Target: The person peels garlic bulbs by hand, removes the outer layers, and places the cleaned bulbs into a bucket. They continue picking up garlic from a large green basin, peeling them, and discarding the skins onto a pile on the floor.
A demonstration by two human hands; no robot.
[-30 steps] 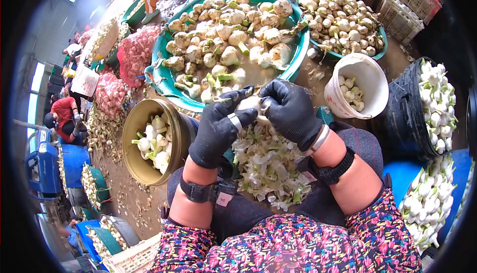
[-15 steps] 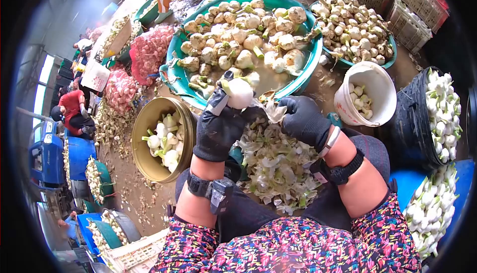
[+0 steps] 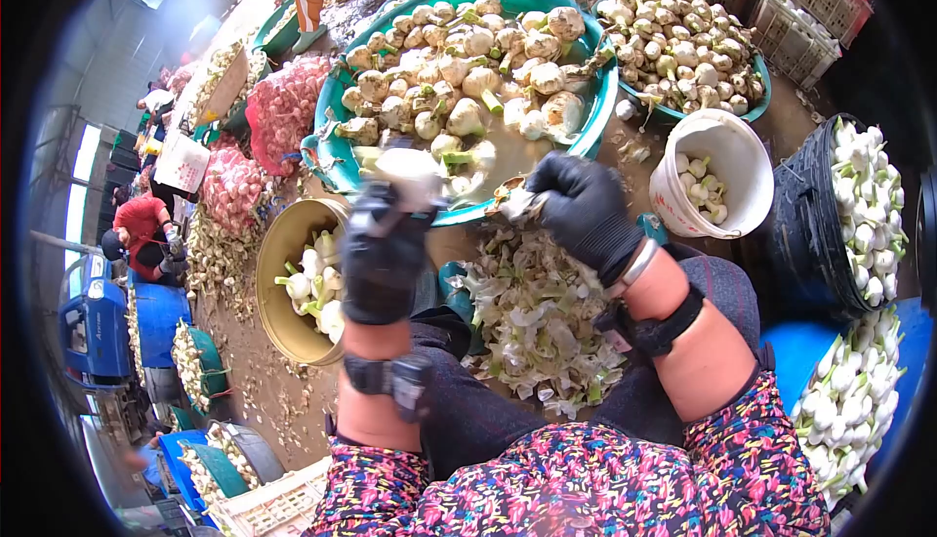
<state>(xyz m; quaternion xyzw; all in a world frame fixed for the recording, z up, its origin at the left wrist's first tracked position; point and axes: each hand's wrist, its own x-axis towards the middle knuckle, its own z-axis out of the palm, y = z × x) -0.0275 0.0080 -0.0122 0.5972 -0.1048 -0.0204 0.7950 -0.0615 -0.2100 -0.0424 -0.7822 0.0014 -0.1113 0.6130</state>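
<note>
My left hand [image 3: 384,254], in a dark glove and smeared by motion, grips a peeled white garlic bulb [image 3: 410,174] at its fingertips, over the near left edge of the big teal tub [image 3: 330,139]. Unpeeled garlic bulbs with brown skins and green stem stubs [image 3: 454,70] lie in that tub, with water at its near side. My right hand [image 3: 589,215], gloved too, is closed on loose garlic skin [image 3: 517,200] at the tub's near rim. Below both hands, between my knees, is a heap of pale peelings [image 3: 547,317].
Left stands a yellowish bucket [image 3: 278,327] with peeled bulbs. On the right are a white bucket [image 3: 747,156] holding some bulbs and a black tub [image 3: 805,234] of white garlic. Behind are another heaped tub [image 3: 683,44] and crates [image 3: 795,39]. A person in red [image 3: 142,225] is far left.
My left hand has moved left with the white bulb, away from my right hand. The right hand has shifted slightly and still holds the skin. The whole view has tilted a little.
</note>
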